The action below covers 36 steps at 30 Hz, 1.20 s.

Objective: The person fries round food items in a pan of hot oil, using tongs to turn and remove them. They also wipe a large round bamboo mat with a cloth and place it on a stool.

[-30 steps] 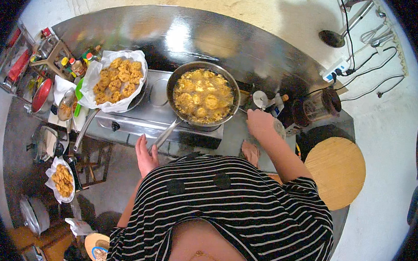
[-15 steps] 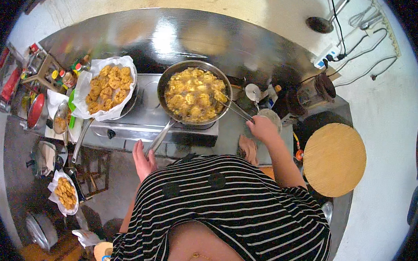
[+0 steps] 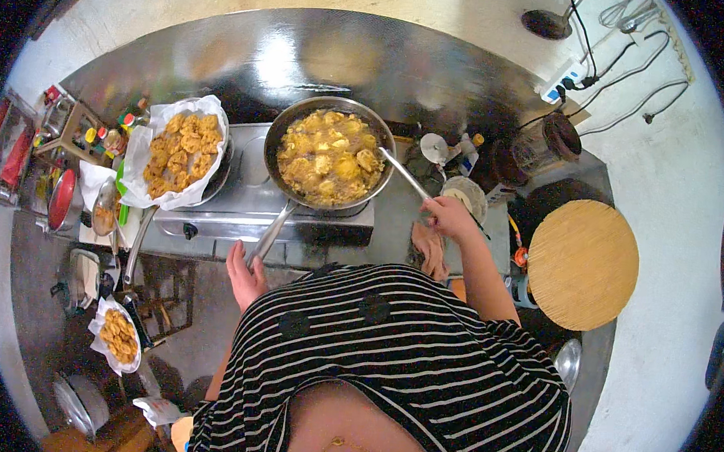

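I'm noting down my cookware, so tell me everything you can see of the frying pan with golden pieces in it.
The frying pan is round and metal-looking, with sloping sides and a long silvery handle pointing toward the person. It sits on the stove, at right, crowded with golden pieces in oil-like liquid. The utensil in the right hand reaches over its right rim; the left hand is beside the handle's end. Whether either touches it is unclear.
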Each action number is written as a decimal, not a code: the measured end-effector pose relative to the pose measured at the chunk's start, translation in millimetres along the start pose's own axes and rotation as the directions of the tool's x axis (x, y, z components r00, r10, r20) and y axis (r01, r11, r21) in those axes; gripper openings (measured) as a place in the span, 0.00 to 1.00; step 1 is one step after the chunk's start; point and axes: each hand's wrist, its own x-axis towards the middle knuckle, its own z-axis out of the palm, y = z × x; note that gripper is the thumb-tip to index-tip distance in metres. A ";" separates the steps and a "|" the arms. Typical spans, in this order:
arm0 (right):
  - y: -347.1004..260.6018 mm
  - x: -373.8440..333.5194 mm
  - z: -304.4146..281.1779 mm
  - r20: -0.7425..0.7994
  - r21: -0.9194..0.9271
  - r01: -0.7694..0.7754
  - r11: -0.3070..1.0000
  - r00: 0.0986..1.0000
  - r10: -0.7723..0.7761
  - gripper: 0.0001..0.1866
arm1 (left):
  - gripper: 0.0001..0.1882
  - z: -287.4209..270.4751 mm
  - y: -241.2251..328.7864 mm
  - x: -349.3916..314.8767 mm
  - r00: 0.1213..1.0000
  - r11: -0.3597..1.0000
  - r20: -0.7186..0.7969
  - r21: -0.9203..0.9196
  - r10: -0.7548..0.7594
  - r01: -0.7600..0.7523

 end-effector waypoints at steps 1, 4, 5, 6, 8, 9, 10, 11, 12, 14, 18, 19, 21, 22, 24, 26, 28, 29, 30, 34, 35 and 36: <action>-0.2 -0.2 0.7 -0.049 -0.042 -0.016 0.999 0.999 0.014 0.22 | 0.25 1.3 -0.1 0.0 1.000 1.000 0.007 -0.022 -0.022 0.022; -4.9 -1.7 1.9 -0.128 -0.278 0.078 0.957 0.985 -0.118 0.21 | 0.25 2.8 0.7 -2.5 1.000 1.000 0.000 -0.020 -0.024 0.024; -8.4 -3.8 2.0 -0.133 -0.372 0.129 0.919 0.973 -0.190 0.21 | 0.25 3.4 -0.4 -2.6 1.000 1.000 -0.007 -0.024 -0.017 0.016; -11.6 -7.9 4.3 -0.119 -0.419 0.144 0.897 0.970 -0.211 0.21 | 0.25 2.6 -0.5 -3.7 1.000 0.999 -0.009 -0.024 -0.026 0.026; -37.2 -25.7 10.3 -0.098 -0.505 0.166 0.847 0.964 -0.247 0.20 | 0.25 2.1 3.4 -3.3 0.999 0.999 -0.009 -0.025 -0.035 0.035; -44.1 -27.0 15.0 -0.095 -0.521 0.137 0.842 0.971 -0.217 0.21 | 0.25 2.4 5.0 -2.9 0.999 0.999 -0.010 -0.027 -0.037 0.036; -51.3 -27.4 20.4 -0.091 -0.538 0.111 0.835 0.978 -0.189 0.21 | 0.25 2.1 6.2 -2.5 0.999 0.999 -0.014 -0.029 -0.040 0.039; -54.9 -27.3 23.4 -0.088 -0.554 0.085 0.828 0.983 -0.160 0.22 | 0.24 1.8 6.9 -2.1 0.999 0.999 -0.017 -0.030 -0.043 0.042; -55.6 -24.5 24.1 -0.077 -0.541 0.094 0.836 0.984 -0.161 0.21 | 0.24 2.0 6.3 -2.1 0.999 0.999 -0.020 -0.016 -0.030 0.029; -56.0 -15.6 26.1 -0.059 -0.515 0.114 0.849 0.984 -0.168 0.20 | 0.24 1.6 3.7 -2.0 1.000 1.000 -0.029 0.010 -0.002 0.002; -36.7 -6.5 24.2 -0.061 -0.426 0.188 0.885 0.970 -0.235 0.19 | 0.24 2.3 4.5 -2.0 0.999 1.000 -0.032 -0.004 -0.019 0.019; -34.3 -6.6 22.0 -0.063 -0.405 0.191 0.894 0.970 -0.236 0.19 | 0.24 3.2 3.8 -3.0 0.999 1.000 -0.035 -0.002 -0.018 0.018; -31.3 -6.6 21.4 -0.104 -0.389 0.174 0.905 0.967 -0.231 0.19 | 0.24 3.9 2.9 -3.9 0.999 1.000 -0.040 0.001 -0.014 0.014; -31.2 -7.6 21.3 -0.143 -0.391 0.154 0.907 0.964 -0.225 0.19 | 0.24 3.8 3.0 -4.0 0.999 1.000 -0.040 0.002 -0.011 0.011; -32.6 -9.3 19.8 -0.194 -0.412 0.111 0.904 0.959 -0.206 0.20 | 0.24 3.8 4.9 -4.2 0.999 1.000 -0.036 -0.004 -0.020 0.020; -42.9 -14.5 16.4 -0.220 -0.446 0.069 0.892 0.958 -0.184 0.21 | 0.24 2.4 8.4 -3.4 0.999 0.999 -0.028 -0.015 -0.044 0.044; -54.2 -20.5 12.6 -0.226 -0.455 0.035 0.890 0.962 -0.153 0.20 | 0.24 2.5 8.7 -3.6 0.998 0.999 -0.034 -0.014 -0.044 0.043; -57.3 -22.1 11.2 -0.230 -0.459 0.018 0.888 0.963 -0.138 0.20 | 0.24 2.6 9.0 -3.4 0.998 0.999 -0.037 -0.015 -0.043 0.042; -57.4 -23.2 10.8 -0.196 -0.492 0.037 0.870 0.969 -0.152 0.20 | 0.24 2.7 9.6 -3.1 0.998 0.999 -0.039 -0.010 -0.042 0.042; -60.8 -21.4 19.3 -0.087 -0.618 0.101 0.779 0.977 -0.195 0.19 | 0.24 3.7 9.3 -2.1 0.997 0.999 -0.072 0.014 -0.030 0.031; -62.0 -18.9 21.7 -0.067 -0.652 0.111 0.750 0.977 -0.204 0.19 | 0.24 4.6 9.2 -2.1 0.996 0.999 -0.086 0.017 -0.026 0.028; -56.6 -11.8 24.1 -0.084 -0.645 0.144 0.751 0.963 -0.257 0.19 | 0.24 5.3 9.3 -1.9 0.996 1.000 -0.086 0.003 -0.029 0.029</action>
